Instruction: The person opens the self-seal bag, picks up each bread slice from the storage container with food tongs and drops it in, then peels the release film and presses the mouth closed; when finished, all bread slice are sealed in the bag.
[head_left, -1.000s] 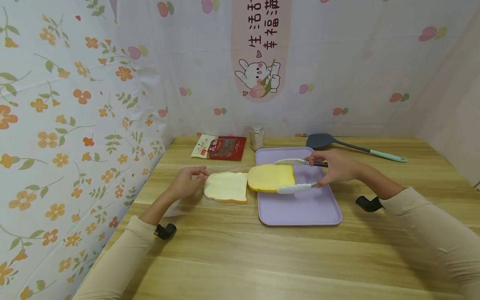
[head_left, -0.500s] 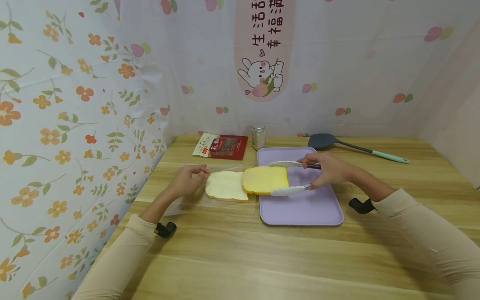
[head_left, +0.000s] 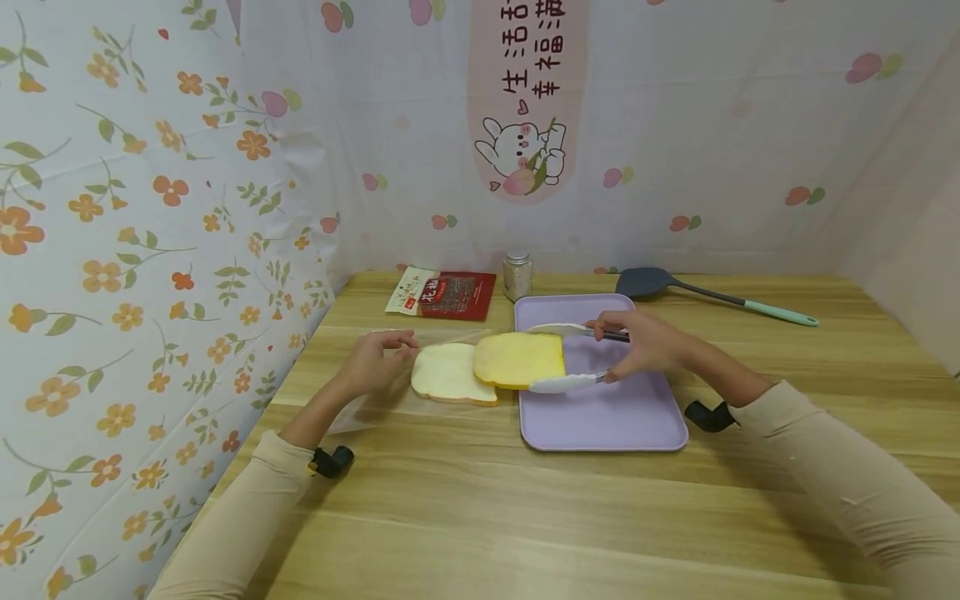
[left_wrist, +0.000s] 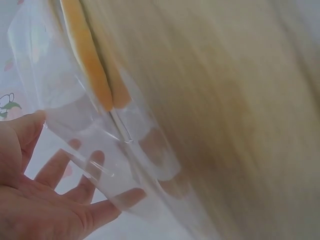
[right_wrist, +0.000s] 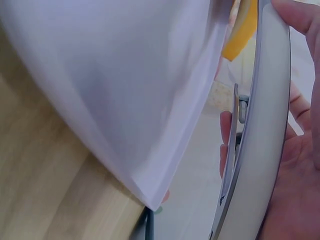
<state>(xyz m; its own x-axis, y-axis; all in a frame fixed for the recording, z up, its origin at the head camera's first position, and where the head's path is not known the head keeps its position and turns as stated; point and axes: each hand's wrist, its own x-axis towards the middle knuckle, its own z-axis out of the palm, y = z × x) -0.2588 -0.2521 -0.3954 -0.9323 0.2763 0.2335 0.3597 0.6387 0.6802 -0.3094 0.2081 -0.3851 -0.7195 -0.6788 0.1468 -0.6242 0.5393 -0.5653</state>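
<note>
Fingers [head_left: 609,320] of the right hand [head_left: 651,343] curl round the tongs [head_left: 567,384], pinching both arms from opposite sides; in the head view, the hand hides the tongs' rear end from us. Between the white tips we see the yellow slice [head_left: 519,358], which spans the left rim of the lilac tray [head_left: 603,417]. Its left end covers the edge of the pale slice [head_left: 448,372], and we cannot tell whether the two touch there or how firmly the tips press. From the right wrist, we get only a scrap of yellow crust, cut off at the top, and a dark sliver [right_wrist: 150,225] below the tray's corner, too narrow to identify.

Loosely spread, the fingers of the left hand [left_wrist: 50,202] are at the edge of the clear bag [left_wrist: 75,115], thumb against the film. We see the other fingertips through it, but cannot make out whether they are inside the bag or behind it. In the head view, we catch only faint sheen around the pale slice on the desk [head_left: 480,517], so how much of it is bagged stays unclear.

Farther back we find a red packet [head_left: 457,296], a jar [head_left: 517,277] and a spatula [head_left: 652,282]; the printed panel [head_left: 528,100] behind runs out of view at the top.
</note>
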